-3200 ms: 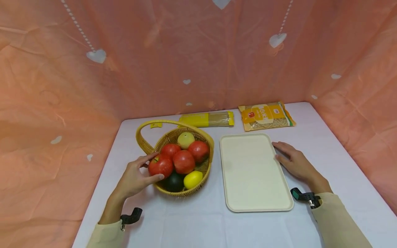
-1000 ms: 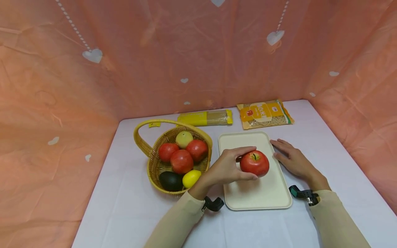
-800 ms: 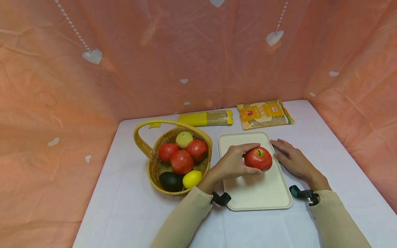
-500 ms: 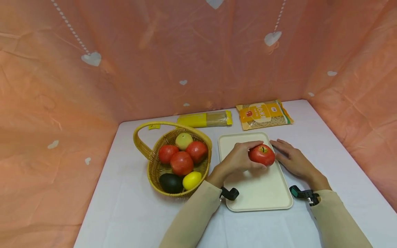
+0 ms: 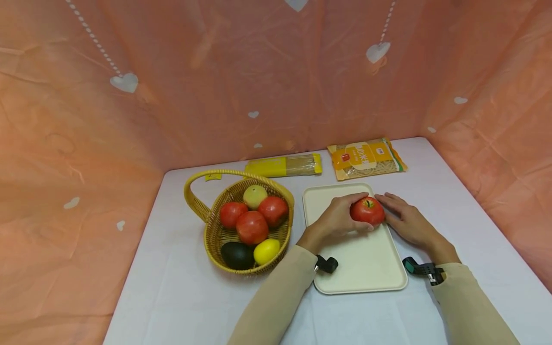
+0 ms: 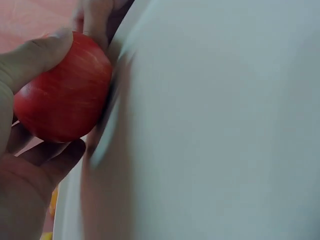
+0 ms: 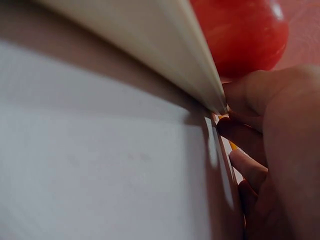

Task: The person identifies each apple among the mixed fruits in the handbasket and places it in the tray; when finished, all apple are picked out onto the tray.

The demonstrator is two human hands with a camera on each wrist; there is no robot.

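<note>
My left hand (image 5: 338, 218) grips a red apple (image 5: 368, 211) between thumb and fingers, over the upper right part of a cream tray (image 5: 358, 268). In the left wrist view the apple (image 6: 67, 92) is close to the tray surface (image 6: 215, 120); whether it rests there I cannot tell. My right hand (image 5: 411, 225) lies at the tray's right edge, its fingers relaxed, its fingertips close to the apple. The right wrist view shows the fingers of that hand (image 7: 280, 130) touching the tray rim (image 7: 207, 75), with the apple (image 7: 245, 35) just beyond.
Left of the tray, a yellow wicker basket (image 5: 208, 239) with a tall handle holds several red fruits (image 5: 252, 227), a pale green fruit (image 5: 255, 196), a dark avocado (image 5: 237, 255) and a lemon (image 5: 267, 251). Behind lie a noodle pack (image 5: 282, 166) and an orange-yellow bag (image 5: 366, 159).
My left hand took the apple out of the basket, carried it right over the tray and moved it lower, toward the right edge. My right hand has stayed at the tray's edge.
</note>
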